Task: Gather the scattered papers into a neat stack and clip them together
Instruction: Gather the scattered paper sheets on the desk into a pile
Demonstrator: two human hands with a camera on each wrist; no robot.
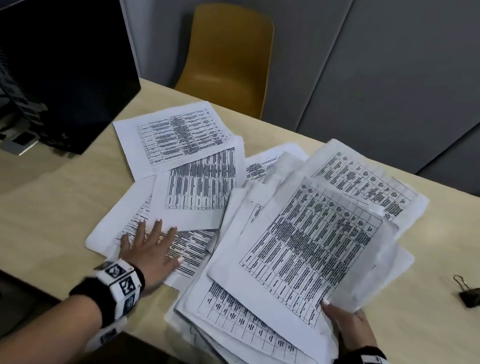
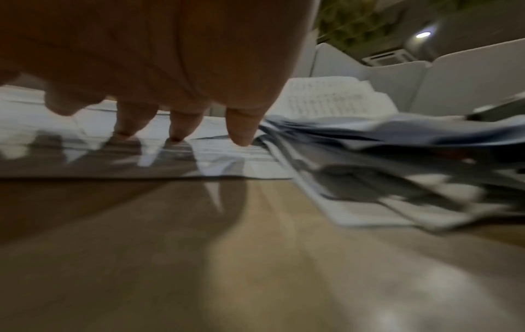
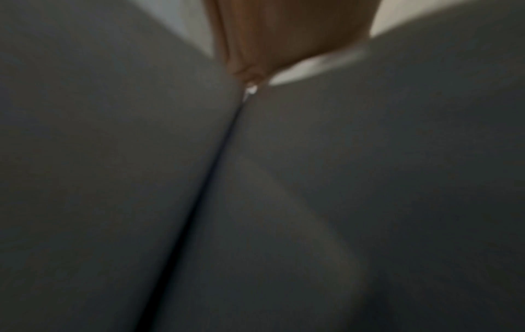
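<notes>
Several printed sheets with tables lie spread over the beige table [image 1: 43,209]. A loose bundle of papers [image 1: 299,252] is lifted at its near right edge by my right hand [image 1: 339,319], thumb on top and fingers under the sheets. My left hand [image 1: 152,246] lies flat with straight, spread fingers on the flat sheets [image 1: 198,185] to the left; in the left wrist view its fingertips [image 2: 241,139] touch the paper [image 2: 227,155]. A black binder clip [image 1: 474,296] sits alone on the table at the right. The right wrist view is dark and blurred, filled by paper [image 3: 369,179].
A black computer tower [image 1: 51,47] stands at the back left with cables and a small device beside it. A yellow chair [image 1: 228,56] stands behind the table's far edge. Grey partition panels [image 1: 403,66] close off the back.
</notes>
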